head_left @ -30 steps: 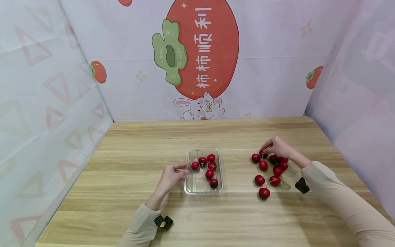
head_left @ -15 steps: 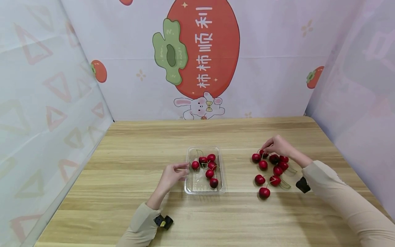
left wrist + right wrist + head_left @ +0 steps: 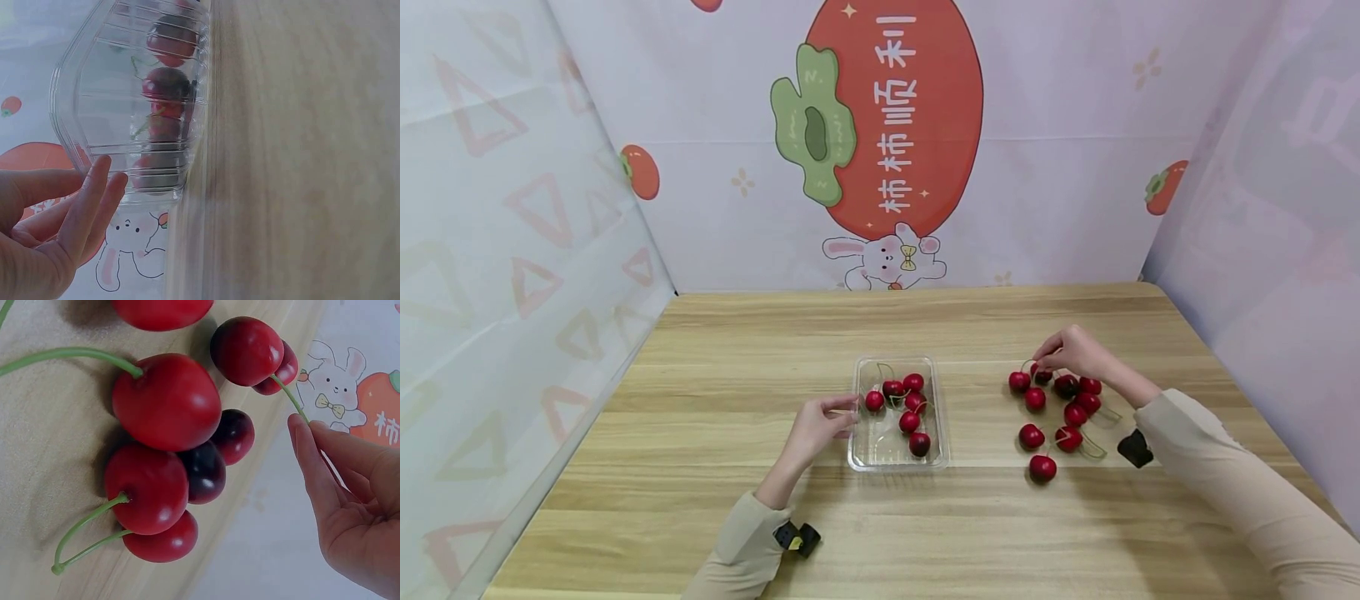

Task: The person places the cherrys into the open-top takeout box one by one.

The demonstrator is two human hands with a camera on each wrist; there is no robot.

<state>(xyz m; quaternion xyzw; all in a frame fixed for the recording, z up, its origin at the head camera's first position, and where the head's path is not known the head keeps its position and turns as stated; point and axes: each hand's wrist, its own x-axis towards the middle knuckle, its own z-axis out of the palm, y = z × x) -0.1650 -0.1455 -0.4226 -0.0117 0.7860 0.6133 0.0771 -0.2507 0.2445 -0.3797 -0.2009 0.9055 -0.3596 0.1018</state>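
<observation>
My right hand point(image 3: 1075, 352) pinches a green cherry stem between thumb and fingertips. A red cherry point(image 3: 247, 350) hangs from that stem in the right wrist view, with another cherry point(image 3: 284, 370) partly hidden behind it. In the head view, these appear to be the two cherries left of the fingers. My left hand point(image 3: 814, 427) touches the left side of a clear plastic box point(image 3: 880, 454), its fingers fairly straight against the rim and outer wall, as the left wrist view also shows. Inside the box lie several red cherries point(image 3: 909, 422), some with stems.
More loose cherries point(image 3: 1068, 438) lie on the wooden table point(image 3: 737, 350), below and right of my right hand. A printed cloth point(image 3: 1037, 208) stands behind the table, with further cloth walls left and right.
My right hand has risen very slightly, and the two cherries by its fingers have shifted a little up and left. My left hand and the box have stayed in place.
</observation>
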